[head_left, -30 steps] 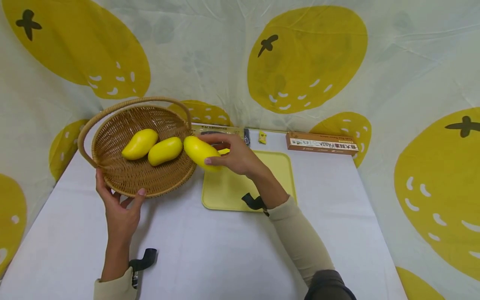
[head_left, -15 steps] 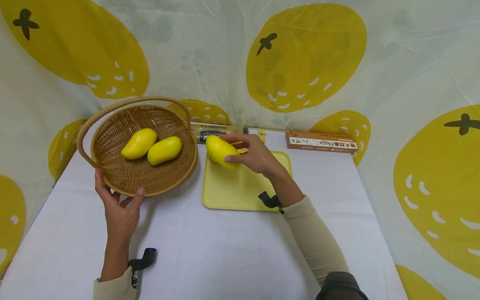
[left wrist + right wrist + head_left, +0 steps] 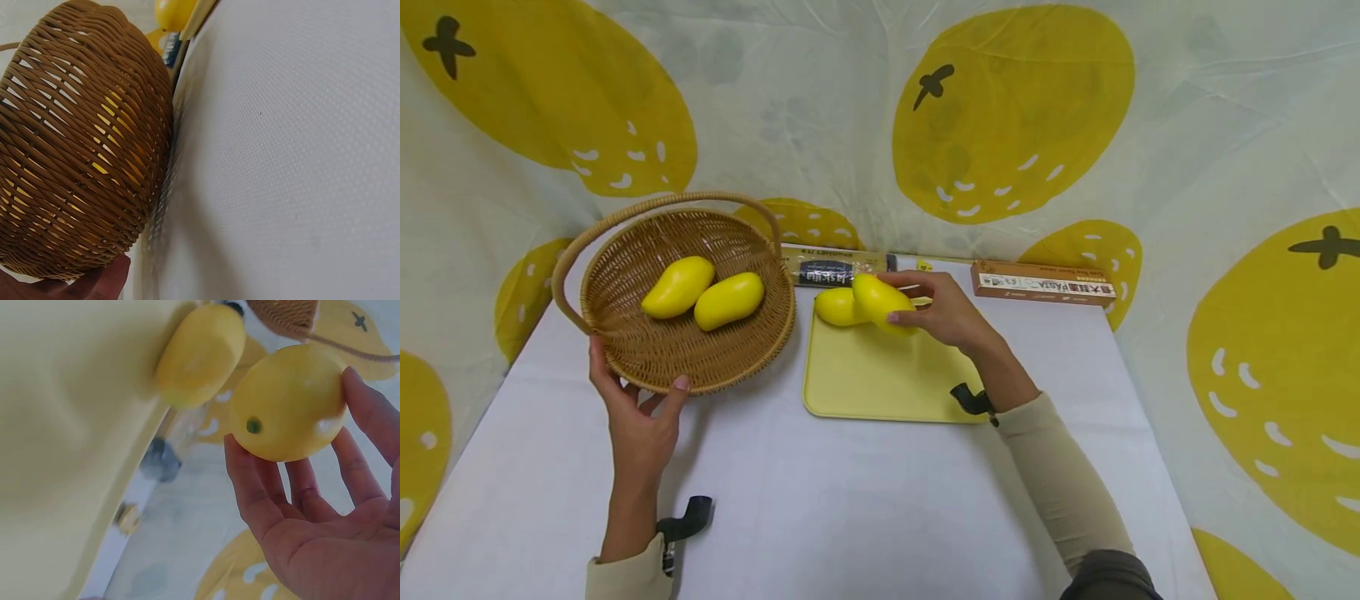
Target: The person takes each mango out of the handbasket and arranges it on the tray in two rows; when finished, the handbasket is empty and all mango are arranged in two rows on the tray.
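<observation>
R hand (image 3: 943,310) pinches 1st mango (image 3: 882,303) above yellow tray (image 3: 880,383); 2nd mango (image 3: 835,307) lies on tray just L of that hand. L hand (image 3: 642,425) grips wicker basket (image 3: 700,362) just fwd of it, w/ 2 more mangoes (image 3: 730,302) inside.

Long, plain beige fabric sleeves (image 3: 1067,483) end in simple cuffs (image 3: 628,571), each with a bent, black tubular attachment (image 3: 688,518) beside it.
</observation>
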Motion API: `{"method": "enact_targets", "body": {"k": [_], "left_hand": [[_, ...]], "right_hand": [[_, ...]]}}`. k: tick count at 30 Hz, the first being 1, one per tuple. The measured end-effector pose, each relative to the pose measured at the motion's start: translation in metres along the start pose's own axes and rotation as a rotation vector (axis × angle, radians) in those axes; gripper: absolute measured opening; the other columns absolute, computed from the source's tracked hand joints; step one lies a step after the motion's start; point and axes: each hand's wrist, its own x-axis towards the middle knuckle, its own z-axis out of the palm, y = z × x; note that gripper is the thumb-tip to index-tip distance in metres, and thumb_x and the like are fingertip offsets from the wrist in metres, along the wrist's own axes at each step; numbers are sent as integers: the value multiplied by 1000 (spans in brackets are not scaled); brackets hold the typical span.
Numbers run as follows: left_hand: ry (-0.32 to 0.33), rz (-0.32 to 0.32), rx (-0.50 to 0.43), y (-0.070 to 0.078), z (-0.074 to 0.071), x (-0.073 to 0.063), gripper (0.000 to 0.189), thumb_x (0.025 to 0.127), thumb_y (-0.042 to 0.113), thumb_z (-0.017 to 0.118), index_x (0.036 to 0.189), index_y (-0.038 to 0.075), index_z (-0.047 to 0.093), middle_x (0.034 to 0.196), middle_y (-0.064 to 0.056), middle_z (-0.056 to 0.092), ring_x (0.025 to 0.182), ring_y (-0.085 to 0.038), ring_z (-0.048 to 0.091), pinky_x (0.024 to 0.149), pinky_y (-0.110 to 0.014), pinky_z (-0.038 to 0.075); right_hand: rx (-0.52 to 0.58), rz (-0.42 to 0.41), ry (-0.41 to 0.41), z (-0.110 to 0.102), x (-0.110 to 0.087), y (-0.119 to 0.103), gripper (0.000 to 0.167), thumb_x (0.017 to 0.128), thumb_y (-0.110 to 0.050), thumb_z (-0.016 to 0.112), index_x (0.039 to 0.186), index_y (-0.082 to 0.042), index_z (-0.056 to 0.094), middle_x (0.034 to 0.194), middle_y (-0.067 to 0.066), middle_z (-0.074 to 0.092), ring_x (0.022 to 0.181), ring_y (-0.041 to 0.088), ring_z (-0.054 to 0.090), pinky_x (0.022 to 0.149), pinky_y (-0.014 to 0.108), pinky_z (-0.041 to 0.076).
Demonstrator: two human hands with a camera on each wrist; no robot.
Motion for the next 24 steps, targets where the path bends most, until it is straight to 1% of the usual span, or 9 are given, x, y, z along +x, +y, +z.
{"method": "enact_targets", "body": {"k": [7, 14, 18, 21, 24], "left_hand": [[4, -7, -15, 0, 0, 0, 114, 92, 7, 78, 170, 37, 0, 173, 4, 19, 145, -36, 43, 97, -17, 50], [5, -13, -19, -1, 0, 0, 115, 91, 6, 78, 170, 39, 1, 173, 4, 19, 146, -35, 43, 97, -18, 50], [8, -13, -11, -1, -1, 1, 115, 91, 6, 77, 170, 38, 0, 173, 3, 19, 146, -36, 43, 97, -17, 50], [2, -8, -9, -1, -1, 1, 115, 92, 5, 77, 170, 37, 0, 173, 4, 18, 146, -36, 44, 98, -15, 50], [-1, -6, -12, -1, 0, 2, 115, 91, 4, 77, 170, 38, -1, 173, 3, 18, 147, -36, 44, 98, -15, 51]], "right_hand": [[-38, 47, 15, -17, -7, 10, 59, 93, -12, 83, 147, -28, 66, 155, 1, 61, 136, 32, 62, 104, 51, 57], [-56, 70, 38, -31, -12, 27, 59, 92, -11, 83, 147, -24, 65, 156, 4, 60, 137, 33, 60, 102, 48, 58], [-66, 81, 57, -37, -13, 40, 59, 92, -10, 83, 146, -24, 67, 154, 4, 62, 137, 32, 60, 105, 50, 55], [-81, 107, 68, -41, -13, 49, 58, 93, -10, 82, 146, -24, 66, 152, 6, 63, 137, 33, 60, 111, 52, 51], [-85, 132, 72, -45, -14, 57, 58, 93, -9, 82, 146, -23, 66, 151, 8, 64, 137, 33, 61, 114, 53, 49]]}}
